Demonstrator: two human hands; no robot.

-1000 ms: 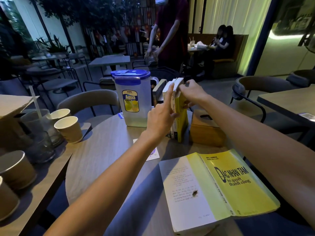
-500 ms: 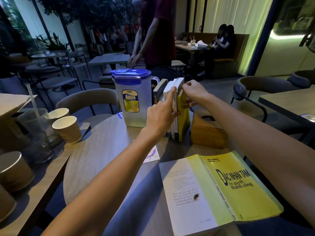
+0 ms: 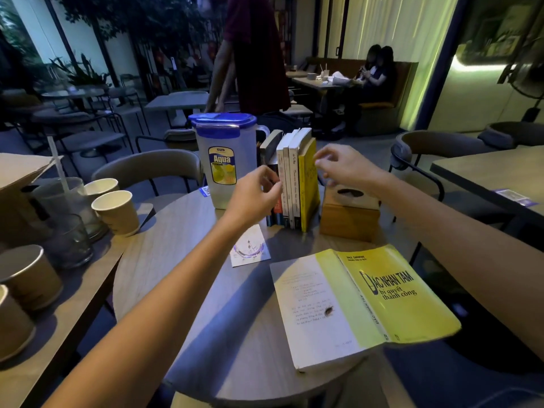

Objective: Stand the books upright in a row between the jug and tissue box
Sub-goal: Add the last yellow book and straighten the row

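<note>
A clear jug [image 3: 223, 163] with a blue lid stands at the back of the round table [image 3: 176, 260]. To its right is a wooden tissue box [image 3: 348, 222]. Several books [image 3: 291, 181] stand upright in a row between them, with a yellow book [image 3: 308, 184] at the right end and a dark book [image 3: 269, 144] leaning by the jug. My left hand [image 3: 259, 192] has curled fingertips at the left spines, gripping nothing. My right hand [image 3: 344, 167] hovers with fingers apart just right of the yellow book. A big yellow book [image 3: 362, 298] lies open, face down, near me.
A small card [image 3: 250, 247] lies in front of the row. Paper cups [image 3: 116, 212] and glasses [image 3: 67, 240] crowd the table on the left. Chairs ring the round table, another table [image 3: 497, 178] is at the right, and a person [image 3: 253, 54] stands behind the jug.
Both hands have come down and back from the tops of the books. The row now stands straighter, with the yellow book released.
</note>
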